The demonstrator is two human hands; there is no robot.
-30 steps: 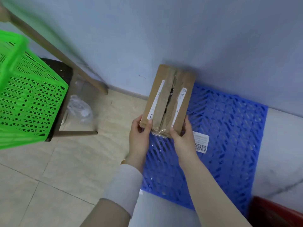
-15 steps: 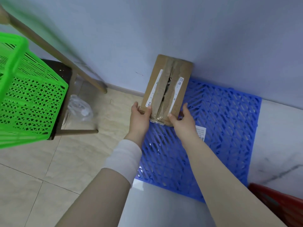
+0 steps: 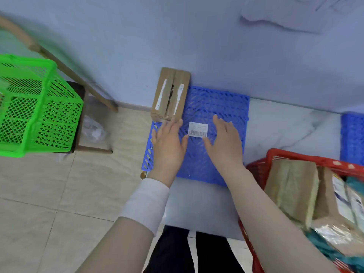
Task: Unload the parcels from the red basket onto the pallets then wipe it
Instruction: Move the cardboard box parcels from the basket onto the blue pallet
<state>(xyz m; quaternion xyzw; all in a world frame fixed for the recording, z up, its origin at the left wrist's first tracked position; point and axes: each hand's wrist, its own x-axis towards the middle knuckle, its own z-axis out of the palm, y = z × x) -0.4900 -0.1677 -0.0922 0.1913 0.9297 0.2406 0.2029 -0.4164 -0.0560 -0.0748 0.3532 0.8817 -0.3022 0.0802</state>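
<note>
Both hands have let go of the brown, tape-wrapped cardboard parcel [image 3: 170, 94], which they were gripping by its near end half a second ago. It now sits at the far left corner of the blue plastic lattice pallet [image 3: 216, 103], against the grey-blue wall [image 3: 197, 46].

The left hand [image 3: 167, 146] lies flat over the pallet's left side, fingers straight and together, holding nothing. Its fingertips are just beside the parcel's near end; whether they touch it cannot be told. The right hand [image 3: 224, 144] is spread over the pallet's right side, fingers relaxed and slightly apart, also holding nothing. Between the two hands a white barcode label [image 3: 198, 129] lies on the lattice.

Near the right forearm stands the red plastic basket [image 3: 295, 156], holding more brown taped parcels [image 3: 291, 192]. Beyond it, by the wall, shows the edge of a second blue pallet [image 3: 352, 138]. Well apart to the left, a green plastic lattice basket [image 3: 35, 107] rests on a dark stool [image 3: 78, 89] on the beige tiled floor [image 3: 59, 194].
</note>
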